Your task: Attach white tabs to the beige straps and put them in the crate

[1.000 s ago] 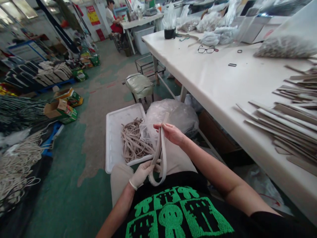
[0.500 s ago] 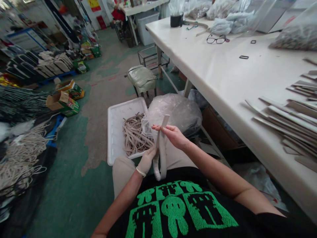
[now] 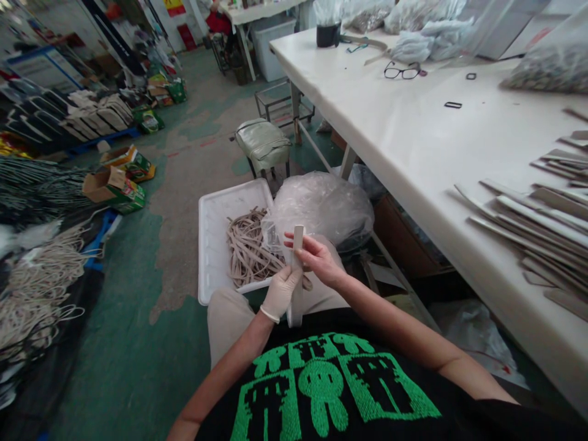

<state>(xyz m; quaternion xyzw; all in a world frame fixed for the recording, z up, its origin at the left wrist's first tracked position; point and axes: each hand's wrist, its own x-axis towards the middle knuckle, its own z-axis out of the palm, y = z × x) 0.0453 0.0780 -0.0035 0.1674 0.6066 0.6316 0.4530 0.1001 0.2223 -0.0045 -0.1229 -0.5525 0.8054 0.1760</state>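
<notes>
In front of my lap I hold a beige webbing strap (image 3: 297, 300), its flat end pointing up and the rest looped down towards my shirt. My left hand (image 3: 280, 293), in a pale glove, is closed on the strap's middle. Bare and slightly higher, my right hand (image 3: 320, 260) pinches the strap near its upper end, with some fingers stretched out behind it. Just beyond my knees stands a white plastic bin (image 3: 212, 245) with a tangled heap of beige straps (image 3: 250, 248) inside. A clear plastic bag (image 3: 326, 205) bulges beside the bin.
A long white table (image 3: 390, 131) runs along my right, bearing a pile of straps (image 3: 528, 233), glasses (image 3: 402, 72), a black buckle (image 3: 452, 105) and filled plastic bags. A padded stool (image 3: 263, 144) stands ahead. Cartons (image 3: 114, 188) and bundled cords (image 3: 39, 288) lie at left.
My left hand has moved up the strap, close to my right hand. The right hand has dropped slightly, and the strap's upper end now stands straighter and lower.
</notes>
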